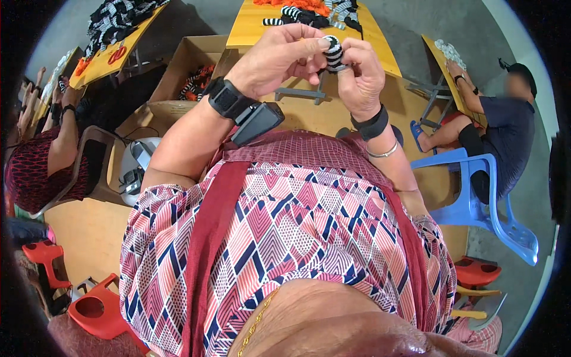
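Up in front of me, my left hand (pixel 282 58) and my right hand (pixel 361 77) hold a small black-and-white striped knitted piece (pixel 334 55) between them. It looks like a short tube with a rounded end. The left thumb and fingers pinch its left side near the top. On the other side, the curled fingers and thumb of the right hand grip its lower right. Both hands are close together over the near edge of the yellow table (pixel 380 49). My fingers hide part of the piece.
Striped knitted pieces (pixel 303 18) and orange ones (pixel 285 3) lie on the table ahead. A cardboard box (pixel 165 83) with knitted pieces stands left of it. A blue plastic chair (pixel 473 178) and a seated person (pixel 505 119) are at right. Another person (pixel 44 157) sits at left.
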Tool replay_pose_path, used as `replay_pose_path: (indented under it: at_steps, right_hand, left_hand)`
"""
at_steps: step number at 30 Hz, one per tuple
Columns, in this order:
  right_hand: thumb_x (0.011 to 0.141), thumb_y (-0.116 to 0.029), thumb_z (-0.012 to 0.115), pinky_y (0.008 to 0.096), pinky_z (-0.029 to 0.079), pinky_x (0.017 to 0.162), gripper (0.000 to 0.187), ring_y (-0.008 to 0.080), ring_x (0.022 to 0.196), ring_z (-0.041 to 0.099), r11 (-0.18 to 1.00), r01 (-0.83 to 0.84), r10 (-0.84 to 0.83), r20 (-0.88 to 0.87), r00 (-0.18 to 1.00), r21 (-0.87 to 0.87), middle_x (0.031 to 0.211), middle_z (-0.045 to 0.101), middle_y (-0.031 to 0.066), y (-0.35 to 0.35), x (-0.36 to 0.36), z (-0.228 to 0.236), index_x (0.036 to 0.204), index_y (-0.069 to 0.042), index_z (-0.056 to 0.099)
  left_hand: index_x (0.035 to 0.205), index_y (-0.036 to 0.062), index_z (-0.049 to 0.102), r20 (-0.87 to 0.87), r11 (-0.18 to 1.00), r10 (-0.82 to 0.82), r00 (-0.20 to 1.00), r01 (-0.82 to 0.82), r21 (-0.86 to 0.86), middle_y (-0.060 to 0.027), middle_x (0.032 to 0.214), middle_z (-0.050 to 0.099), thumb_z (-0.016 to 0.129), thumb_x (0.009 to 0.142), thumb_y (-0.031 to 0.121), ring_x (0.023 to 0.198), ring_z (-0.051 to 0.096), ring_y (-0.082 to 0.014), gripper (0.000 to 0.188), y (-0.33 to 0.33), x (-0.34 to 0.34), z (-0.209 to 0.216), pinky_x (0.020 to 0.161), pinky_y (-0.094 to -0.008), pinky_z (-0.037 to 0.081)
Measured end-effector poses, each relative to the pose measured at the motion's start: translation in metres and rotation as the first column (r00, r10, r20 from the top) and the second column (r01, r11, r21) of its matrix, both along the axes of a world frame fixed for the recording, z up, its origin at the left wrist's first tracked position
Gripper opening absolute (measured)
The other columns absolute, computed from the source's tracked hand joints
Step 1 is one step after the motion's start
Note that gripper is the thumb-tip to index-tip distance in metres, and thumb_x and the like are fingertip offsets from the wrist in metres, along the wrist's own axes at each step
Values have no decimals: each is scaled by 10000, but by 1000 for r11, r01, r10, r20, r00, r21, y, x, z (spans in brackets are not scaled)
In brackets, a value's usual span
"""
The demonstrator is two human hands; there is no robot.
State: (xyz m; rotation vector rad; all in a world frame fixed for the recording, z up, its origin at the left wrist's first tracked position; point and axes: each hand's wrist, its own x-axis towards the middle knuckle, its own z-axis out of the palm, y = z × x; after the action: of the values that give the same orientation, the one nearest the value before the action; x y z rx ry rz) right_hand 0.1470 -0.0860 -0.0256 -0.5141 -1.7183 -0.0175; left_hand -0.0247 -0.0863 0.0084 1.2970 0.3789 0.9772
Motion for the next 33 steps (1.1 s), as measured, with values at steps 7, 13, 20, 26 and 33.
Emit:
replay_pose_path:
  at_steps: [7,13,20,26,33]
  right_hand:
    - [586,148,461,298,455,628,278,255,715,543,997,54,-61,149,987,47,822,519,111,1,24,10,787,-33,527]
    - [785,-38,559,245,485,548,64,113,635,545,619,-190,275,-16,961,-762,767,549,48,10,44,-2,840,-11,542]
    - [779,-155,521,220,468,450,217,98,529,565,503,-70,237,60,970,-861,661,575,60,14,39,-6,777,55,576]
    - [730,-177,495,242,457,431,223,123,473,554,526,77,214,219,952,-847,574,542,56,20,32,-4,666,34,537]
    - [694,-167,513,304,463,471,205,165,492,558,796,342,-7,557,830,-499,542,542,92,50,16,-10,663,32,556]
  left_hand:
    - [917,8,557,-143,990,133,981,-138,-24,-23,740,574,528,837,153,610,540,-76,169,15,19,-5,571,-242,497]
    - [925,-25,540,-409,836,512,755,-327,442,-63,730,612,503,798,29,613,578,-113,143,28,26,-27,542,-236,460]
    - [1038,29,436,-261,531,657,707,-188,826,-105,647,550,526,726,-18,581,570,-243,328,16,31,-32,532,-313,436]
    - [1103,25,353,-185,358,640,746,-77,930,-107,622,504,525,692,-68,591,539,-297,455,25,26,-43,530,-357,412]
    - [1121,30,340,-165,308,727,666,-101,946,-110,608,506,522,688,-60,593,546,-302,479,45,16,-61,534,-365,420]
